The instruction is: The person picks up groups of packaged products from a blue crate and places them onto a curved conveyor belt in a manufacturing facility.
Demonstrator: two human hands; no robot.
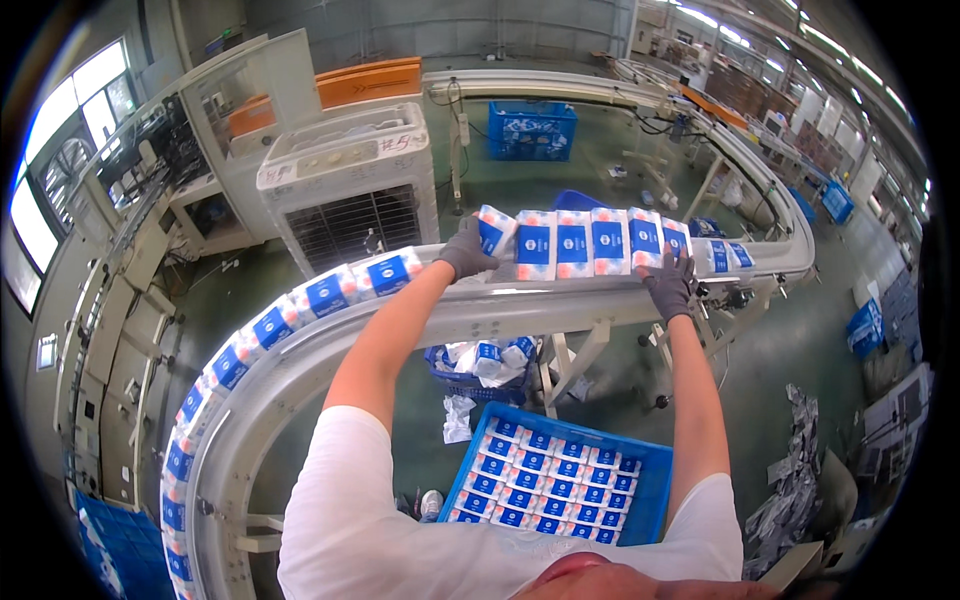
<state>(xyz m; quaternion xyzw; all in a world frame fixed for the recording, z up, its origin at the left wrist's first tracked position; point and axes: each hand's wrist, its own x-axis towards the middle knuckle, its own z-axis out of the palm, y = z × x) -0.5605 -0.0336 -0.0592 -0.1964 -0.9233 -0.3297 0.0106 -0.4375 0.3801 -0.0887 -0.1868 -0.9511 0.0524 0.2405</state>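
A row of white-and-blue tissue packs (573,245) stands side by side on the curved conveyor (480,305), between my two gloved hands. My left hand (466,252) is closed on the tilted pack (495,231) at the row's left end. At the right end, my right hand (669,283) grips the last pack (677,238), its fingers over the front. Left of my left hand, more packs (326,295) follow the conveyor's bend in a line. Two packs (729,256) lie on the belt beyond my right hand.
Below the conveyor, a blue crate (655,490) holds rows of packs close to my body. A dark blue basket (470,385) with loose packs and wrappers stands beneath the belt. Behind it is a white air cooler (350,185). Another blue crate (532,130) sits farther back.
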